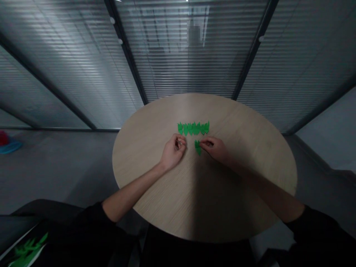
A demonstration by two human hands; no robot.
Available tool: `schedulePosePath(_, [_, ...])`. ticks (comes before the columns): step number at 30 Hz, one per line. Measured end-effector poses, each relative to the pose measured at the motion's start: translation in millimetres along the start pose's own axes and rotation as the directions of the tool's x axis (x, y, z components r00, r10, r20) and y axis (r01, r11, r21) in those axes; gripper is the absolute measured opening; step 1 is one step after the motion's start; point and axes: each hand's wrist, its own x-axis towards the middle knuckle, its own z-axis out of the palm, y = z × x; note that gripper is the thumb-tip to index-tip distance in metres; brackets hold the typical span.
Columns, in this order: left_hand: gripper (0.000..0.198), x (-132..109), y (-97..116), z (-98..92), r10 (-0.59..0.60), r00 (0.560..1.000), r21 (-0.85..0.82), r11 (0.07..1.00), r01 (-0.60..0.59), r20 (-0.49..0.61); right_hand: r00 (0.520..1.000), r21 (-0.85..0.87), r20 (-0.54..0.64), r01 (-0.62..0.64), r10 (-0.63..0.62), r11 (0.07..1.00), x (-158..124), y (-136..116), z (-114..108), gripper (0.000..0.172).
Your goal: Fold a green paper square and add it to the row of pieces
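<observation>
Several green leaf-like pieces (193, 128) stand side by side in a row on the round wooden table (155, 111). Just below the row's left end is my left hand (175, 150), its fingers curled in; whether something small is between them is hidden. My right hand (215, 147) pinches a separate green piece (197, 147) by its right edge, below the right half of the row. A small gap separates this piece from the row.
More green pieces (27, 252) lie in a dark holder at the lower left. A blue round item (10, 147) with something red (3, 138) is on the floor at far left. Glass panels with blinds (178, 70) stand behind the table.
</observation>
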Motion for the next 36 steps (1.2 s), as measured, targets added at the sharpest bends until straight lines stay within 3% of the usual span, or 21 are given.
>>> schedulePosePath(5, [0.016, 7.0, -4.9, -6.2, -0.006, 0.998, 0.089, 0.996, 0.012, -0.062, 0.999, 0.045, -0.040, -0.033, 0.034, 0.998, -1.6, -0.4, -4.5, 0.025])
schedulePosePath(9, [0.011, 9.7, -8.6, -13.9, -0.007, 0.993, 0.168, 0.985, 0.027, -0.118, 0.986, 0.032, -0.156, -0.060, 0.065, 0.998, -1.8, 2.7, -12.1, 0.030])
schedulePosePath(13, [0.027, 9.5, -12.9, -21.8, -0.008, 0.990, 0.279, 0.959, 0.048, -0.142, 0.969, 0.000, -0.236, -0.075, 0.073, 0.997, -2.1, 9.5, -19.8, 0.038])
schedulePosePath(17, [0.032, 10.9, -17.4, -30.4, -0.012, 0.989, 0.399, 0.914, 0.069, -0.144, 0.967, -0.027, -0.244, -0.080, 0.071, 0.996, -7.2, 12.8, -25.8, 0.047])
schedulePosePath(23, [0.041, 10.7, -20.0, -42.2, -0.048, 0.997, 0.558, 0.826, 0.075, -0.064, 0.968, -0.074, -0.243, -0.080, 0.060, 0.994, -21.7, 9.7, -33.0, 0.053])
schedulePosePath(30, [0.038, 1.1, -16.4, -55.5, -0.084, 0.982, 0.682, 0.729, -0.055, 0.169, 0.968, -0.198, -0.244, -0.106, 0.056, 0.974, -31.9, 5.0, -40.0, 0.047])
schedulePosePath(36, [0.035, -2.2, -17.6, -60.2, -0.095, 0.973, 0.733, 0.674, -0.092, 0.209, 0.984, -0.390, -0.164, -0.129, 0.069, 0.912, -42.6, 1.8, -50.0, 0.041])
